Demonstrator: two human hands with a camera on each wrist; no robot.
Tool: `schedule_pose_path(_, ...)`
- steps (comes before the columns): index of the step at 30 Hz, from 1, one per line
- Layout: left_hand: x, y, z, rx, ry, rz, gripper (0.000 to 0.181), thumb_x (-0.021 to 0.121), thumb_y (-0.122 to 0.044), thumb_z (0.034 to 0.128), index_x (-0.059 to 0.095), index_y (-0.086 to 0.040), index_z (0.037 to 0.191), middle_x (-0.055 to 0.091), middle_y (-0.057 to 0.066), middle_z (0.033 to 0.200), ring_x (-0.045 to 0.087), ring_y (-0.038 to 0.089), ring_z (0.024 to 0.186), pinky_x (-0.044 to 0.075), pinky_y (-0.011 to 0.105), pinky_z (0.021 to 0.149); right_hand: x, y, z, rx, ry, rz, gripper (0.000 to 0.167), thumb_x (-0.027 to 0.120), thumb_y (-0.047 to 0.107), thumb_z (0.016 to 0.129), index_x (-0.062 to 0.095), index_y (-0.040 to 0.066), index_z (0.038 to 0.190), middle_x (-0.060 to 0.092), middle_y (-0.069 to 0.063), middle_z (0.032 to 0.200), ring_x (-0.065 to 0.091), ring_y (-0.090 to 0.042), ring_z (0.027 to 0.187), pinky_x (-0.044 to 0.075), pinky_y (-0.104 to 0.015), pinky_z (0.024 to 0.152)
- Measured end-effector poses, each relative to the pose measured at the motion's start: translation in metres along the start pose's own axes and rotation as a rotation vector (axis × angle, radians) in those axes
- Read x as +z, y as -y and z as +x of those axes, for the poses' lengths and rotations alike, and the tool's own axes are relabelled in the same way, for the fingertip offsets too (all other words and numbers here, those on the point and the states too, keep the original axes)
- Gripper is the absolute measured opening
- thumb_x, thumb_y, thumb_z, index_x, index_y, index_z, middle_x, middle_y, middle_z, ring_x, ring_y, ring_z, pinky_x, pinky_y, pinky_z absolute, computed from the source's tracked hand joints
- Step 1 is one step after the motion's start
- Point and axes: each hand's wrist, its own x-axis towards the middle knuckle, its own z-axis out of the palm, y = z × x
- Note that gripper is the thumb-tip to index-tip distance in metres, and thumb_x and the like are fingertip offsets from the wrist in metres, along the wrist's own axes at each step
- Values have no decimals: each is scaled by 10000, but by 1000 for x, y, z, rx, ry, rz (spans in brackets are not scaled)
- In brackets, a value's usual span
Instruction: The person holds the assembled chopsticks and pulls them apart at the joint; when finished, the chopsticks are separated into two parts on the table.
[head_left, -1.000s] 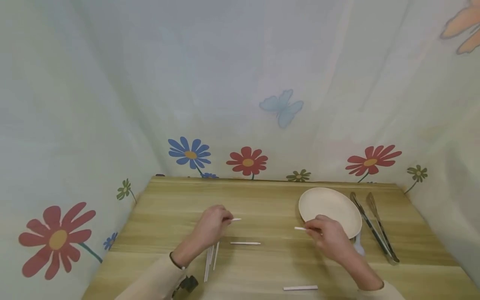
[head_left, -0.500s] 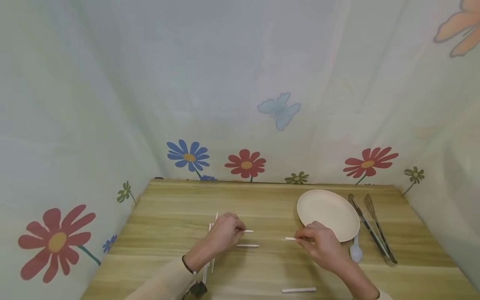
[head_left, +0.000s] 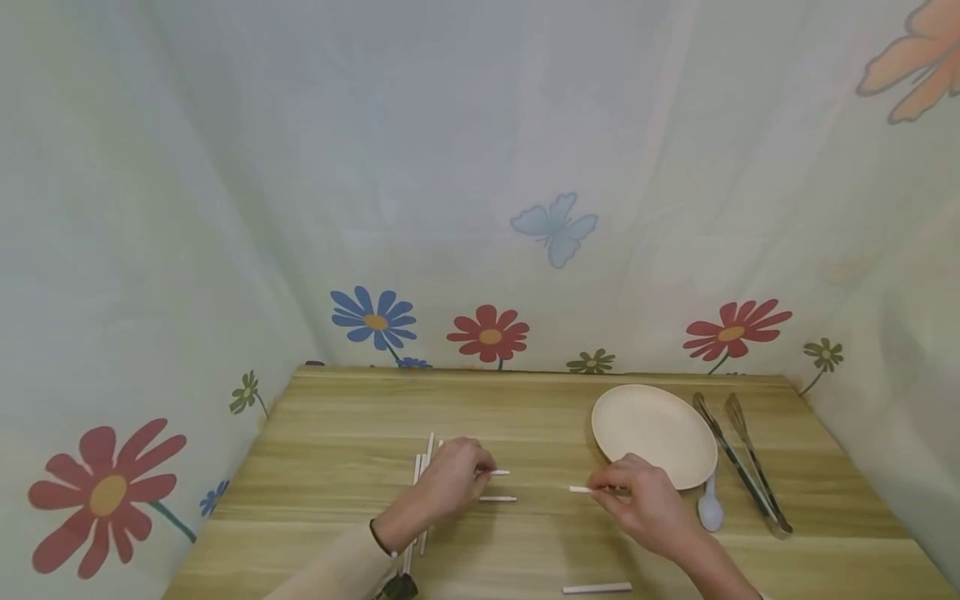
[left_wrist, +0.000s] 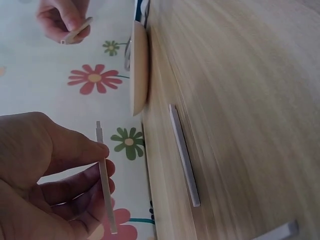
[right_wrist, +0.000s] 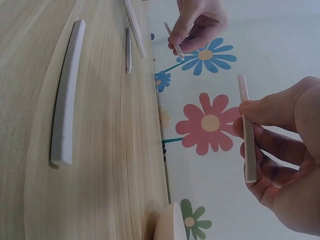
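Observation:
My left hand (head_left: 456, 477) pinches a short white stick (left_wrist: 106, 187) between thumb and fingers, above the table. That stick ends in a narrower stepped tip. Facing it across a gap, my right hand (head_left: 643, 502) pinches another short white stick (right_wrist: 248, 145), which shows a ring line near one end. The two held sticks are apart, roughly in line in the head view. Below the left hand lies a loose white stick (head_left: 498, 499). Another white stick (head_left: 597, 588) lies near the front. Several longer white sticks (head_left: 417, 471) lie partly hidden under the left forearm.
A beige plate (head_left: 652, 437) stands beyond the right hand. Beside it lie a pale spoon (head_left: 709, 505), its handle partly hidden by the plate, and a pair of metal tongs (head_left: 744, 472). A flowered curtain (head_left: 420, 208) hangs around the wooden table (head_left: 525, 408).
Both hands have come closer together, each still pinching its stick, so the gap between the sticks has narrowed. The head view has tilted slightly upward.

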Motion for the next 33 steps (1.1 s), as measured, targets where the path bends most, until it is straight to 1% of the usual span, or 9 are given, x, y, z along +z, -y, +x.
schedule_pose_path(3, 2, 0, 0, 10, -9, -9, 58, 744, -68, 782, 760, -119, 802, 680, -29, 767, 603, 84, 724, 506, 224, 654, 0, 1, -3, -10, 1, 10, 203, 839, 88, 695, 730, 229, 793, 654, 192, 765, 534, 25, 702, 466, -199, 579)
schedule_pose_path(7, 6, -1, -1, 22, -17, -27, 82, 737, -33, 765, 758, -102, 805, 688, -12, 764, 610, 92, 714, 513, 210, 651, 2, 2, -6, -36, 2, 23, 227, 842, 74, 687, 728, 235, 800, 662, 178, 785, 543, 24, 703, 449, -156, 592)
schedule_pose_path(11, 9, -1, -1, 2, 0, -50, 105, 729, -20, 759, 756, -104, 815, 680, -16, 763, 595, 72, 707, 506, 184, 647, 2, 2, -8, -49, 15, 50, 257, 836, 45, 693, 724, 244, 812, 670, 164, 808, 561, 26, 714, 450, -120, 610)
schedule_pose_path(15, 8, -1, 0, -23, 18, -63, 121, 711, -19, 761, 757, -103, 834, 671, -18, 771, 587, 65, 717, 506, 184, 650, 0, 2, -8, -42, 38, 75, 252, 818, 46, 721, 722, 253, 828, 666, 166, 804, 552, 42, 709, 460, -128, 593)
schedule_pose_path(19, 7, -1, 1, -48, 49, -71, 133, 692, -27, 770, 760, -102, 855, 672, -12, 792, 587, 56, 729, 504, 179, 643, -2, 3, -8, -37, 58, 73, 226, 809, 69, 742, 724, 256, 835, 665, 168, 797, 539, 60, 705, 453, -125, 587)
schedule_pose_path(24, 10, -1, 2, -51, 56, -61, 133, 687, -17, 786, 760, -101, 859, 660, -19, 815, 594, 60, 738, 498, 160, 630, -4, 4, -9, -54, 60, 68, 220, 812, 75, 741, 727, 253, 839, 669, 163, 797, 548, 58, 703, 459, -125, 590)
schedule_pose_path(29, 14, 0, 3, -39, 58, -35, 122, 705, -28, 789, 764, -110, 858, 674, -21, 809, 602, 58, 730, 501, 153, 631, -6, 5, -11, -39, 84, 86, 229, 804, 73, 749, 729, 262, 854, 671, 166, 803, 551, 63, 706, 482, -162, 581)
schedule_pose_path(33, 16, 1, 3, -39, 70, -32, 119, 714, -25, 791, 765, -108, 859, 686, -8, 812, 608, 58, 727, 504, 152, 630, -7, 5, -13, -38, 103, 96, 220, 797, 77, 760, 728, 259, 862, 673, 165, 805, 552, 71, 709, 490, -171, 579)
